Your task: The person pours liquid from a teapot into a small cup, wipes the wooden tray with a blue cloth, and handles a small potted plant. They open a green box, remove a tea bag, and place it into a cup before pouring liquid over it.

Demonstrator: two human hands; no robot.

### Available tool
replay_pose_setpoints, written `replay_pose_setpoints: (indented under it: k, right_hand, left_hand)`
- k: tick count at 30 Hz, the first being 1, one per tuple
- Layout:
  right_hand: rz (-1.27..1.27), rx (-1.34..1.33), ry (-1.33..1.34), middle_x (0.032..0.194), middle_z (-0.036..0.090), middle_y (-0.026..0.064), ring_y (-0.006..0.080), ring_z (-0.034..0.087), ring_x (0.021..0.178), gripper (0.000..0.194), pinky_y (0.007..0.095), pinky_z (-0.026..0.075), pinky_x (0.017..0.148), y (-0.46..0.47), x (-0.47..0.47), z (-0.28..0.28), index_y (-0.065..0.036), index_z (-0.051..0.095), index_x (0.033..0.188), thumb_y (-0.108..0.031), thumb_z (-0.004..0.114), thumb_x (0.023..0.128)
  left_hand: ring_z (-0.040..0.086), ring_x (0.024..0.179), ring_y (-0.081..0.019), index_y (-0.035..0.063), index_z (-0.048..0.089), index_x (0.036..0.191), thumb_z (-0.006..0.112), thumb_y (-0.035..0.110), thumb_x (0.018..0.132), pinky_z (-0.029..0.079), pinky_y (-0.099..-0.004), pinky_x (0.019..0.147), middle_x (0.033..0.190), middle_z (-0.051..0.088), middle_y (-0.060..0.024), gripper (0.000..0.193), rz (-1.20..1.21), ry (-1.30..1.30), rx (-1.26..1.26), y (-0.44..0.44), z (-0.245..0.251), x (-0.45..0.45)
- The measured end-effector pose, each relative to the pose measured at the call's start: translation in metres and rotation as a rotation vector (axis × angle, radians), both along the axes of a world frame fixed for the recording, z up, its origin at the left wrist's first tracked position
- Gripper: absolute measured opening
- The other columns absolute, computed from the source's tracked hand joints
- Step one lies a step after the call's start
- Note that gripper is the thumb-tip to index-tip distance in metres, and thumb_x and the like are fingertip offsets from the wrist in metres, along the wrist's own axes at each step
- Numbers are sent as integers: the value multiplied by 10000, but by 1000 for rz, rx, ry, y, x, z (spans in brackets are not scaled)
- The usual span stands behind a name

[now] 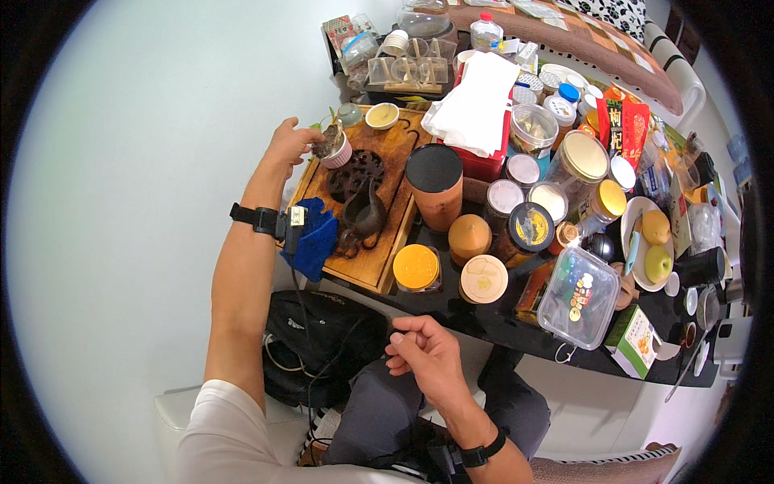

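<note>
At the far left of the wooden tea tray (396, 242), my left hand (291, 144) reaches to a small ribbed pot (338, 153) holding a dark clump of soil and green shoots. One finger meets the clump; whether the hand grips the pot is hidden. My right hand (426, 357) hovers above my lap with curled fingers and thumb drawn in, nothing visible in it. Near the pot are a small glass cup (350, 114) and a white bowl with yellowish contents (382, 115). A dark pitcher-like vessel (364, 215) and a blue cloth (311, 245) lie closer to me.
Several lidded jars crowd the black table (447, 308), with an orange canister (434, 187) beside the tray. White tissues (474, 103) top a red box. Farther right are a plate with fruit (632, 212) and a clear lidded container (578, 296). A black bag (326, 345) sits below.
</note>
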State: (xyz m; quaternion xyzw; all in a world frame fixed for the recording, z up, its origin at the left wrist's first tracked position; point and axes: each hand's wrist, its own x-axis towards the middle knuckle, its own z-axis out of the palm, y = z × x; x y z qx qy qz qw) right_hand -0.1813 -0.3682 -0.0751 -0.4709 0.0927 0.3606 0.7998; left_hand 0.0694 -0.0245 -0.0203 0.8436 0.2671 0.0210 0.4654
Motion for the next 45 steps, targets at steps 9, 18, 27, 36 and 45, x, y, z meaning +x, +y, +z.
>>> replay_pose_setpoints:
  k: [9,18,27,36,45]
  right_hand:
    - [6,-46,1,875,693,90,150,672,714,302,283,572,625,1,0,2,-3,604,1222,-134,694,965]
    - [-7,-61,-1,888,703,90,150,685,697,247,285,586,612,5,1,-3,-12,613,1203,-109,665,982]
    - [-31,-73,-18,889,721,89,146,692,682,221,287,594,596,7,0,-7,-28,622,1195,-90,652,985]
    - [-26,-85,-34,894,725,86,143,697,689,216,288,598,601,6,0,-5,-30,625,1191,-105,654,990]
    - [-30,-83,-46,887,724,84,137,696,689,218,281,595,601,5,0,-5,-30,620,1190,-110,656,990]
  left_hand:
    - [533,905,-174,2,246,1572,572,504,905,421,-367,810,1117,682,-119,895,103,-92,-396,11,-4,1]
    - [498,955,-174,-37,204,1564,486,522,966,373,-376,912,1070,739,-100,865,16,-233,-477,9,2,-4]
    - [504,1208,-266,-48,245,1550,418,614,996,290,-464,1089,1176,726,-131,881,-131,-298,-396,0,14,-21]
    - [493,1334,-292,-52,302,1529,391,690,981,248,-494,1147,1304,669,-178,927,-220,-355,-391,-4,16,-31]
    - [566,1298,-282,0,248,1574,336,682,1010,296,-481,1146,1295,683,-173,890,-331,-436,-198,-9,12,-35]
